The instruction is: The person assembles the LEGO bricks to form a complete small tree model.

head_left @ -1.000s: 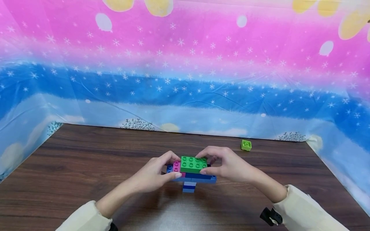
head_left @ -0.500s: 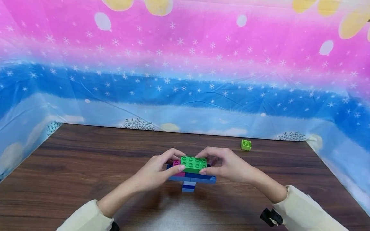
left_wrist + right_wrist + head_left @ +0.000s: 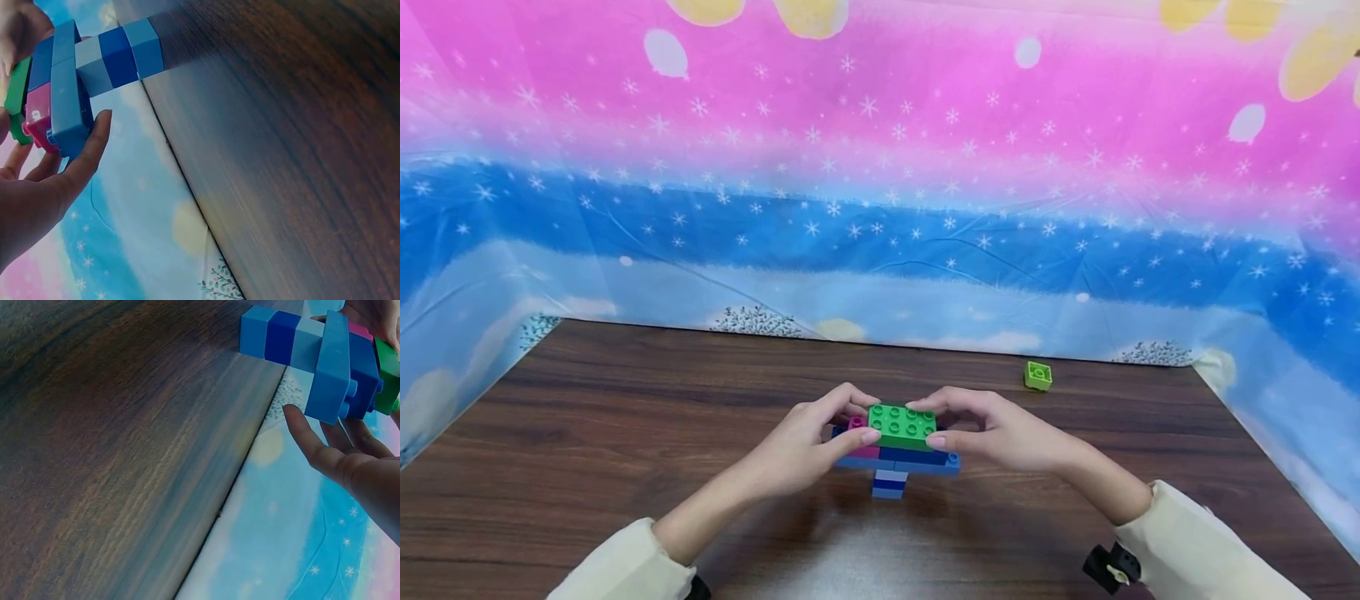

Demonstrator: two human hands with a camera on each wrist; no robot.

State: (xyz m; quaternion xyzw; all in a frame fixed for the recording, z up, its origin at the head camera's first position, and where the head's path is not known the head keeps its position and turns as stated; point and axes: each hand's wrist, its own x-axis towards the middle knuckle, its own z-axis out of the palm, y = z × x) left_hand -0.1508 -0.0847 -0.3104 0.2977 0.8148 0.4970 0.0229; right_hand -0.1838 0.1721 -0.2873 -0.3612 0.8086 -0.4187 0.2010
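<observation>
In the head view a green eight-stud brick point(image 3: 904, 433) lies on top of a small brick structure at the table's middle. My left hand point(image 3: 797, 437) pinches its left end, thumb in front and index finger behind. At the right end, my right hand point(image 3: 1007, 429) has its thumb at the front corner and index finger at the back. Below the green brick are a pink brick point(image 3: 39, 115) and a dark blue brick point(image 3: 362, 375), side by side. Under them runs a light blue layer point(image 3: 330, 375), carried by a narrow column point(image 3: 889, 485) of pale, dark and light blue bricks.
A loose lime-green brick point(image 3: 1038, 377) lies near the table's back edge, to the right. A patterned cloth point(image 3: 880, 250) stands behind and along the sides of the dark wooden table point(image 3: 625, 400).
My left thumb has moved from the pink brick up onto the green brick's front left corner. The right hand has shifted slightly right, its thumb sliding to the green brick's corner.
</observation>
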